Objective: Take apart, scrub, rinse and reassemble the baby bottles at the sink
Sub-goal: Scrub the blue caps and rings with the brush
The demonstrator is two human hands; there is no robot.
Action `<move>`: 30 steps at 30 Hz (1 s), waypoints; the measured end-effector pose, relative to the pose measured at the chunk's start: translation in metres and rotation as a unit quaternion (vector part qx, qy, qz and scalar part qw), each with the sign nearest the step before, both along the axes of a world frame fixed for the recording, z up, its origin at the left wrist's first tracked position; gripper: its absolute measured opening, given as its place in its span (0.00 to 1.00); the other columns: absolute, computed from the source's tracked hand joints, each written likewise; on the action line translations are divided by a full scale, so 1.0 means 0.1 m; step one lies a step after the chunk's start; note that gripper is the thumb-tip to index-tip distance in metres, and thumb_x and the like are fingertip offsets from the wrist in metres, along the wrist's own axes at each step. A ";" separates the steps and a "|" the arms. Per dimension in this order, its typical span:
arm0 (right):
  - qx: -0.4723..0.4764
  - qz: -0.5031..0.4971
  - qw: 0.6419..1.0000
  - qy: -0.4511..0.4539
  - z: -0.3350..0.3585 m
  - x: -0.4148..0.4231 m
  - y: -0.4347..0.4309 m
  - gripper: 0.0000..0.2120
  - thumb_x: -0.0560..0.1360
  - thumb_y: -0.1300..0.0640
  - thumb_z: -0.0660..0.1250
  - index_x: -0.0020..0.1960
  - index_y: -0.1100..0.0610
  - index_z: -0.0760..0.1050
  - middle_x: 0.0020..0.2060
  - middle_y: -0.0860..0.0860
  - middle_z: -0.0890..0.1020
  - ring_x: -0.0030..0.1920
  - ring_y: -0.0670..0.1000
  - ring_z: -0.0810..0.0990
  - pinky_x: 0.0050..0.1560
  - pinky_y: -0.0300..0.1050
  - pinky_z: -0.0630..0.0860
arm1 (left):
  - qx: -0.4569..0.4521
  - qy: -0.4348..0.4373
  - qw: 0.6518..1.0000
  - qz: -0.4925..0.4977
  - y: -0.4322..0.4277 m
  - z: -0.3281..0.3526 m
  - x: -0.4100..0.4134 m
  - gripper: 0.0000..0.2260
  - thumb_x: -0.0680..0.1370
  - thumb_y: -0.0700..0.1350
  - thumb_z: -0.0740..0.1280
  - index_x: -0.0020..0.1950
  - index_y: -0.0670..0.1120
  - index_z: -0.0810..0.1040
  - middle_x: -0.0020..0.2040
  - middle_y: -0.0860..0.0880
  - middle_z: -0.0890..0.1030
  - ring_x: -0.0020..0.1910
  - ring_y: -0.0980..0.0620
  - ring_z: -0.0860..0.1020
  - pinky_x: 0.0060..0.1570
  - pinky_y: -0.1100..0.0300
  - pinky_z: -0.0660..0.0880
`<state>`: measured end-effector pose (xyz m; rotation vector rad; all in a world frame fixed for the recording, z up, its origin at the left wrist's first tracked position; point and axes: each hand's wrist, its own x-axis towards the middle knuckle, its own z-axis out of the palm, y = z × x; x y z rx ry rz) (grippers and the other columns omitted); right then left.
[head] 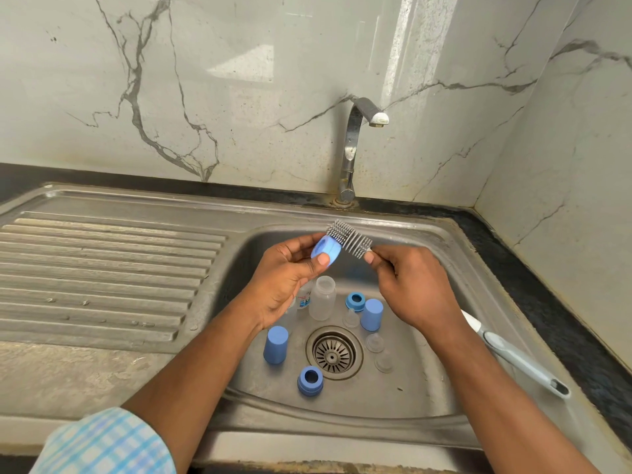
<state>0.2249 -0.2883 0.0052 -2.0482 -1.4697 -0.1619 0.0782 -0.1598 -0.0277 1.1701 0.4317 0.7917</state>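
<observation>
Just above the steel sink basin point(455, 268), the left hand point(287, 278) holds a blue plastic screw ring point(326, 249) from a baby bottle, thumb on its near side and fingers curled round the far side. The right hand point(417, 285) pinches the neck of a grey silicone bottle brush point(350, 238) between thumb and fingertips, the other fingers folded in. The bristle head meets the far end of the ring. A white and pale grey handle point(513, 354) comes out from behind the right wrist and lies across the sink's right rim; it looks like the same brush, though the hand hides the join.

On the basin floor, a clear plastic bottle body point(322, 297) stands upright just behind the round drain strainer point(334, 352). A second bottle with a printed label point(304, 297) stands beside it, partly hidden by the left hand. Right of them sit another blue ring point(355, 301) and a blue domed cap point(371, 314), close together. A second blue cap point(275, 344) stands left of the drain, and a third blue ring point(310, 380) rests in front of it. Three clear silicone teats point(374, 342) lie to the right of the drain.

A chrome tap point(355, 145) rises behind the basin with no water running. The ribbed drainboard point(102, 275) extends to the left. A blue checked sleeve point(109, 443) covers the left upper arm.
</observation>
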 end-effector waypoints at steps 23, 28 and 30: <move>0.007 0.008 1.000 0.010 -0.01 -0.02 0.03 0.15 0.81 0.51 0.62 0.35 0.51 0.70 0.24 0.47 0.69 0.26 0.48 0.67 0.29 0.44 0.59 | -0.036 -0.050 0.998 0.010 0.02 0.00 0.01 0.21 0.77 0.27 0.63 0.63 0.49 0.75 0.55 0.51 0.84 0.56 0.53 0.82 0.55 0.59 0.80; 0.017 0.018 0.999 0.035 0.03 -0.03 0.00 0.19 0.81 0.51 0.62 0.32 0.49 0.66 0.24 0.48 0.69 0.26 0.48 0.66 0.29 0.44 0.61 | -0.090 -0.047 0.994 0.052 0.03 0.01 0.01 0.11 0.75 0.32 0.68 0.56 0.41 0.79 0.50 0.46 0.84 0.51 0.51 0.83 0.49 0.61 0.81; 0.022 0.025 0.999 0.037 0.03 -0.04 0.00 0.18 0.81 0.51 0.62 0.32 0.48 0.66 0.24 0.48 0.69 0.26 0.47 0.66 0.29 0.44 0.61 | -0.099 -0.045 0.993 0.049 0.04 0.01 0.00 0.08 0.75 0.35 0.69 0.54 0.40 0.81 0.49 0.45 0.85 0.49 0.51 0.84 0.49 0.61 0.81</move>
